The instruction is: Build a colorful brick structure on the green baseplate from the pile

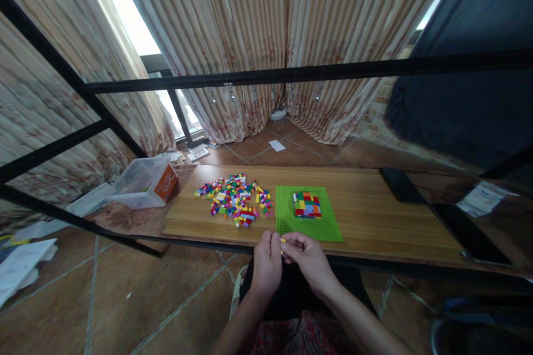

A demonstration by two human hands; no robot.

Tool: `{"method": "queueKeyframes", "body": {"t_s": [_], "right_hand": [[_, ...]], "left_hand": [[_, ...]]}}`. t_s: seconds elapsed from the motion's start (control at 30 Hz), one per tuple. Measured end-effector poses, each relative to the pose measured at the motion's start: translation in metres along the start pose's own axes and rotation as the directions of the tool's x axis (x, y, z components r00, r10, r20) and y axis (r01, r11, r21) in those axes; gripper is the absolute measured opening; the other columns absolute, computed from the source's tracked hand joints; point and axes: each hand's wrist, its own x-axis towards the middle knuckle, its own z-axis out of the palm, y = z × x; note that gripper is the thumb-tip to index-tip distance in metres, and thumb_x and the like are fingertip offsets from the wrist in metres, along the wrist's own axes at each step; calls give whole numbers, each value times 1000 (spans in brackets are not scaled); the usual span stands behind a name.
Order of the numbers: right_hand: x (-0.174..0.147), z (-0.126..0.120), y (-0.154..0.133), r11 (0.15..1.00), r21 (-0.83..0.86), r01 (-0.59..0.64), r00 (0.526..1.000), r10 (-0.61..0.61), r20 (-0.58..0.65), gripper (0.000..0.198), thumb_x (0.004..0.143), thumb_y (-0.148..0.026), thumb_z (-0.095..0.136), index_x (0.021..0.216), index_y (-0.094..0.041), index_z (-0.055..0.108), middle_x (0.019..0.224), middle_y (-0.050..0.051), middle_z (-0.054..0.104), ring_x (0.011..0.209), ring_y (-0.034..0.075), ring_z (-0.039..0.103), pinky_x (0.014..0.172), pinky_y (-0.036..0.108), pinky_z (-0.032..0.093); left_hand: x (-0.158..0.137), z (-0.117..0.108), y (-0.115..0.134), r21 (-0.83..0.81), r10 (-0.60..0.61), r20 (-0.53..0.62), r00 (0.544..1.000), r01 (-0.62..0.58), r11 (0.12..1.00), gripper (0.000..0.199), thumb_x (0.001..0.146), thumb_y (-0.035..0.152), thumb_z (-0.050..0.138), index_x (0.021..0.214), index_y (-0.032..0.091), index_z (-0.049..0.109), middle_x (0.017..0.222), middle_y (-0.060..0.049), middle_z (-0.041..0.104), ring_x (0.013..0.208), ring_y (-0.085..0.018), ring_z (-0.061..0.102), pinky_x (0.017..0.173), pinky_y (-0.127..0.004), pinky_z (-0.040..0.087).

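My left hand [267,264] and my right hand [308,259] meet at the near edge of the table, just in front of a green studded baseplate [328,227]. Small yellow toy bricks [283,241] show between the fingertips of both hands; whether they are two pieces or one is partly hidden by the fingers. Both hands are closed in a pinch. On the baseplate sits a low square block of multicoloured bricks [307,204]. To the left of the plate lies a loose heap of small coloured bricks [235,198].
The wooden table [366,227] carries a black phone-like object [402,185] and a dark tablet-like object [470,233] on the right. A clear plastic box [139,180] with an orange label stands off its left end. A black metal bar [250,77] crosses beyond the table.
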Motion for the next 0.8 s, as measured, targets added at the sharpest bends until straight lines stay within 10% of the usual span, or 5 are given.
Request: {"method": "queueKeyframes", "body": {"t_s": [0.37,0.8], "right_hand": [[-18,-17,-11,995,70,-65,997,67,-33,35,49,-37,87,71,-15,70,54,0,62,47,9,50,47,22,41],[-28,-42,-15,954,288,-80,996,66,56,37,60,-37,84,91,-20,72,75,1,69,62,10,61,61,24,51]], "left_hand": [[-18,24,5,-447,-284,207,936,349,823,42,81,59,52,70,19,44,49,9,32,42,-4,22,42,-18,19],[-12,24,32,-665,-349,326,878,476,576,32,73,43,65,81,16,51,51,10,35,39,0,18,39,-15,11]]}}
